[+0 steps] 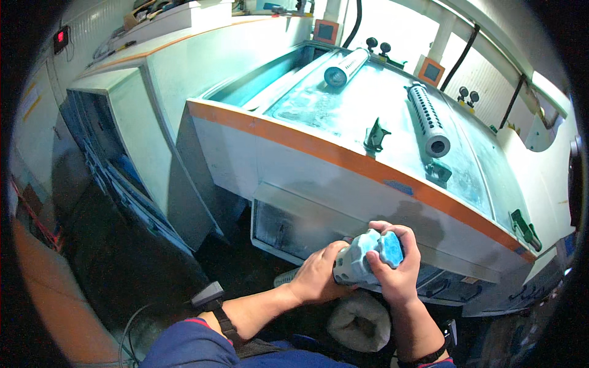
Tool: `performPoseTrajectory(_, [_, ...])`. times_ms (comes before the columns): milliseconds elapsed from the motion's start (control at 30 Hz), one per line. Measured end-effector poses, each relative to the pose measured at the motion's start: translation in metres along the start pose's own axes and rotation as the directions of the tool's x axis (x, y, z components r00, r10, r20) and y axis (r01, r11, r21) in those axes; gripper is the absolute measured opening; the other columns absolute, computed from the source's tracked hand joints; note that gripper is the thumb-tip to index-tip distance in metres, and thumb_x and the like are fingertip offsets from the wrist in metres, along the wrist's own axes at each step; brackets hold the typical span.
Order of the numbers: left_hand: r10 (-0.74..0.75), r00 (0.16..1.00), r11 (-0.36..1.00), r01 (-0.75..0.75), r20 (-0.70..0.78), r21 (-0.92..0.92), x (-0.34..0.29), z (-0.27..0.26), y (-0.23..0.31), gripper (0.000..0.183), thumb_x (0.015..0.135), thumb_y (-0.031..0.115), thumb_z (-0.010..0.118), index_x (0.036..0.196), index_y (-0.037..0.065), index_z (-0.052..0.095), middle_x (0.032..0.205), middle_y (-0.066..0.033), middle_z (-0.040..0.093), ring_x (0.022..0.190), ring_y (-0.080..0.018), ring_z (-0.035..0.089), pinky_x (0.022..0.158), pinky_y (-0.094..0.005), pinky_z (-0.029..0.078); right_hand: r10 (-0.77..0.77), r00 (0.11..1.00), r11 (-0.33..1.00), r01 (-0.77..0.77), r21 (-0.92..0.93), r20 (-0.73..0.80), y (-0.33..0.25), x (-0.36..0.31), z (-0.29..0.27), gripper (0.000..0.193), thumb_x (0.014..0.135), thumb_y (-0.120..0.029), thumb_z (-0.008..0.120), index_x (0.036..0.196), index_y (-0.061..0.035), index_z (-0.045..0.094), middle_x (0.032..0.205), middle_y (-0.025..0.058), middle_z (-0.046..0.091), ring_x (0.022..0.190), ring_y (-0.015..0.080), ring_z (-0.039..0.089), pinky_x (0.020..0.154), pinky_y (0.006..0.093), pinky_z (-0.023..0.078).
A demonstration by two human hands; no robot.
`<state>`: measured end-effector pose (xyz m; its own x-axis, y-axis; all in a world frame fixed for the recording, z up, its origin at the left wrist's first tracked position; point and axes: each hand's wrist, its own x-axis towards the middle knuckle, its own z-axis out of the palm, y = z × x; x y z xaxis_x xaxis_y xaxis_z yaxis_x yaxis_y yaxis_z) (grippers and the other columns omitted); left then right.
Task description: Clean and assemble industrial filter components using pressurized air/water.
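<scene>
In front of my body, both hands hold a pale grey-green perforated tube (348,264) in the air, its lobed end tilted up to the right. My left hand (316,274) is wrapped round the tube just behind that end. My right hand (400,273) pinches a light-blue piece with a wavy edge (390,249) between thumb and fingers, against the lobed end. Whether this piece is a separate cap or pad, or part of the tube, I cannot tell. Lower left of my left hand, a perforated grey end (286,278) shows, probably the same tube's far end.
Beyond my hands stands a wide white bench with an orange front edge (307,138). On its top lie two other perforated tubes (346,67) (427,119) and dark green clamps (376,135). Below my wrists is a grey padded ring (362,322). A white cabinet (144,122) stands left.
</scene>
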<state>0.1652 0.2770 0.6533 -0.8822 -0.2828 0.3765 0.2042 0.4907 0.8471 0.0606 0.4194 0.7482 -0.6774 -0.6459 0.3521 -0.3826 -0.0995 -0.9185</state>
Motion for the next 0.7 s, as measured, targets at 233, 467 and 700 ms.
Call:
performPoseTrajectory(233, [0.427, 0.904, 0.904, -0.428, 0.032, 0.010, 0.016, -0.044, 0.026, 0.093, 0.069, 0.027, 0.091, 0.145, 0.004, 0.042, 0.139, -0.0227, 0.057, 0.123, -0.0415, 0.059, 0.100, -0.0505, 0.050, -0.170, 0.985, 0.976, 0.169, 0.136, -0.006, -0.051, 0.018, -0.027, 0.057, 0.078, -0.029, 0.088, 0.116, -0.0034, 0.054, 0.126, 0.0202, 0.063, 0.117, 0.0270, 0.061, 0.103, 0.0417, 0.047])
performPoseTrajectory(467, [0.274, 0.950, 0.825, -0.311, 0.147, 0.473, -0.032, -0.181, 0.021, 0.096, 0.062, 0.036, 0.095, 0.141, 0.003, 0.050, 0.120, -0.0227, 0.068, 0.104, -0.0388, 0.071, 0.092, -0.0462, 0.058, -0.058, 0.991, 0.743, 0.121, 0.659, -0.117, -0.075, 0.082, -0.089, 0.046, 0.103, -0.038, 0.056, 0.133, -0.0032, 0.056, 0.146, 0.0236, 0.050, 0.130, 0.0395, 0.055, 0.109, 0.0544, 0.046])
performPoseTrajectory(700, [-0.033, 0.989, 0.952, 0.074, -0.143, 0.296, 0.039, -0.211, 0.074, 0.101, 0.067, 0.026, 0.093, 0.152, 0.006, 0.042, 0.136, -0.0167, 0.063, 0.125, -0.0270, 0.061, 0.107, -0.0404, 0.047, -0.312, 0.911, 0.933, 0.241, -0.266, -0.271, -0.039, 0.154, -0.180, 0.044, 0.100, -0.038, 0.064, 0.124, -0.0015, 0.063, 0.121, 0.0178, 0.068, 0.114, 0.0281, 0.065, 0.100, 0.0397, 0.049])
